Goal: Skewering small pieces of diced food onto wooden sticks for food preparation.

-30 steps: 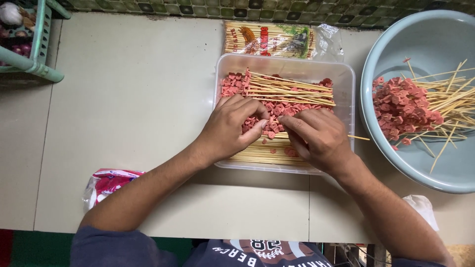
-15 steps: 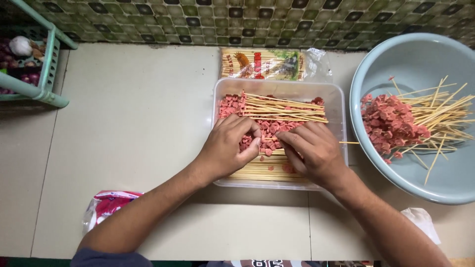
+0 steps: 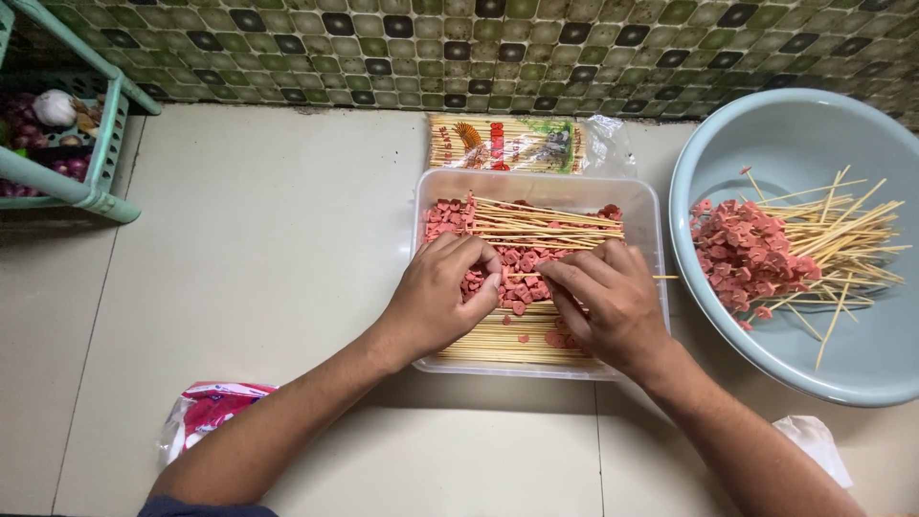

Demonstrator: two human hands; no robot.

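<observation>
Both hands work inside the clear rectangular plastic tub (image 3: 639, 206), which sits on the pale tiled floor (image 3: 268, 249). The left hand (image 3: 442, 292) has its fingers curled and its thumb and forefinger pinched over the small pink-red slices of sausage (image 3: 525, 260) heaped in the middle of the tub; whether a slice sits in that pinch I cannot tell. The right hand (image 3: 605, 299) is closed in a fingertip pinch on one thin bamboo skewer (image 3: 662, 278), whose blunt end pokes out past the knuckles and over the tub's right wall.

Against the view of a second ago, the two hands have drawn closer, so their fingertips now almost meet over the heap, and the skewer's tip points straight at the left pinch. That reads as a slice being lined up with the stick.

Beyond the fingertips, bare skewers (image 3: 546, 218) lie crosswise on the slices; under the right palm lies another layer of sticks. Past the tub's far wall rests a printed plastic packet of skewers (image 3: 503, 144). To the outside of the right hand stands a light blue round plastic basin (image 3: 756, 124) with loaded skewers (image 3: 756, 254) piled in it. Beside the left forearm lies a crumpled pink-and-white plastic wrapper (image 3: 206, 410).
</observation>
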